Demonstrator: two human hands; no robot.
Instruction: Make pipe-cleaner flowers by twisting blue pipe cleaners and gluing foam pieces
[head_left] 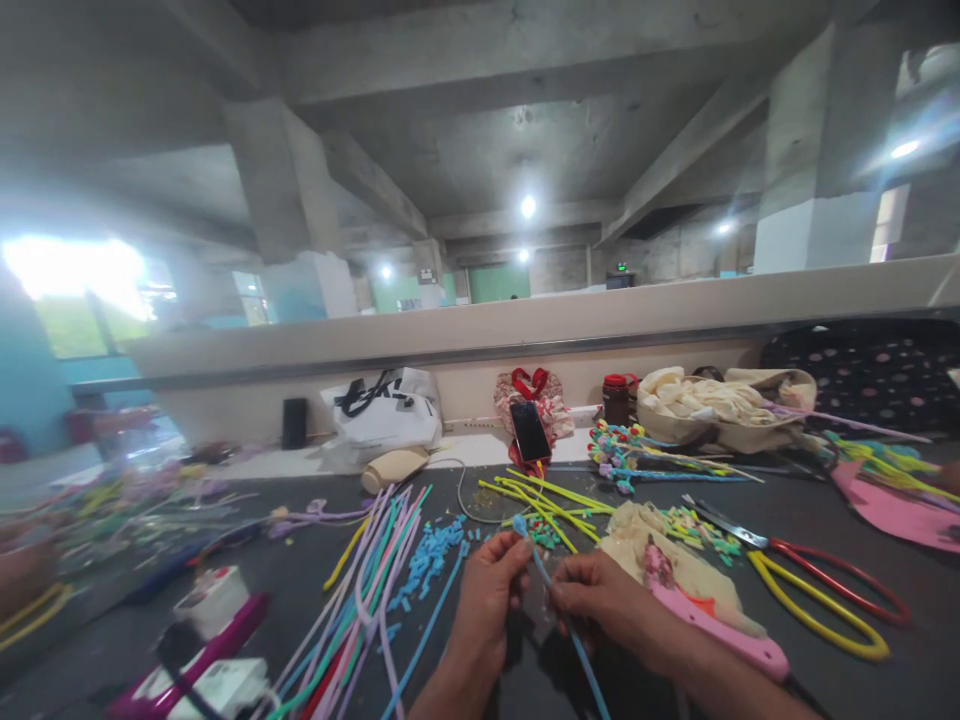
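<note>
A blue pipe cleaner [581,655] runs between my two hands, with a small bunched blue tip at its upper end. My left hand [491,590] pinches it just below that tip. Lower down, the fingers of my right hand [592,590] are closed on the same stem. Short cut blue pieces [431,560] lie left of my left hand, beside a bundle of long pastel pipe cleaners [375,590]. Yellow pipe cleaners [547,500] lie just beyond my hands. A pink-handled tool [712,625], probably a glue gun, rests on a beige cloth [637,535] by my right forearm.
Scissors [810,570] with red and yellow handles lie at the right. Finished-looking flower stems [619,450], a phone [529,432], a white bag [386,410] and a cloth bag [720,405] line the back. A power strip [199,660] with plugs sits at the left front.
</note>
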